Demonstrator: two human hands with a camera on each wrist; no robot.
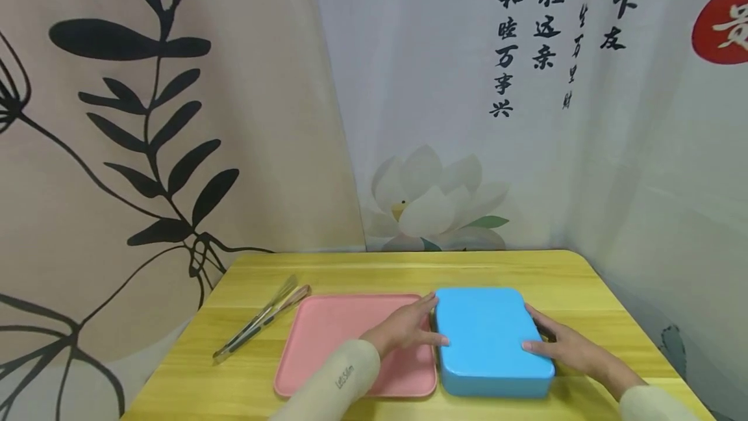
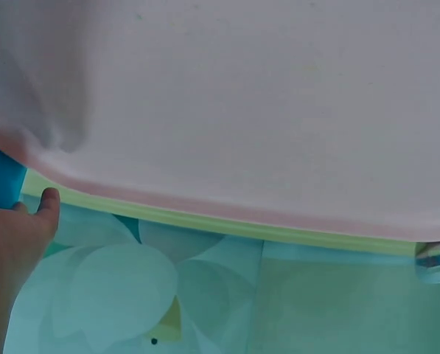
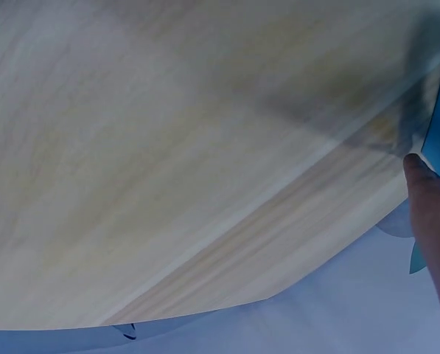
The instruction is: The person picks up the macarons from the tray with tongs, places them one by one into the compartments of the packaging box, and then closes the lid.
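Observation:
A blue lidded-looking box (image 1: 482, 336) with rounded corners rests on the wooden table, just right of a flat pink tray (image 1: 327, 336). My left hand (image 1: 406, 327) reaches across the tray. Its fairly straight fingers lie along the box's left side, and its thumb touches the top edge. On the opposite side, my right hand (image 1: 569, 346) has its thumb on the top and its fingers by the right side, partly hidden. In the left wrist view, the left hand (image 2: 13, 251) is beside a sliver of blue box (image 2: 0, 177). The right wrist view catches the right hand (image 3: 432, 210) near the box.
Metal tongs (image 1: 257, 323) with spread arms lie at an angle left of the tray. The yellow wood-grain table (image 1: 409, 271) ends at a rounded back edge, close to a printed curtain (image 1: 280, 115) with plants and writing.

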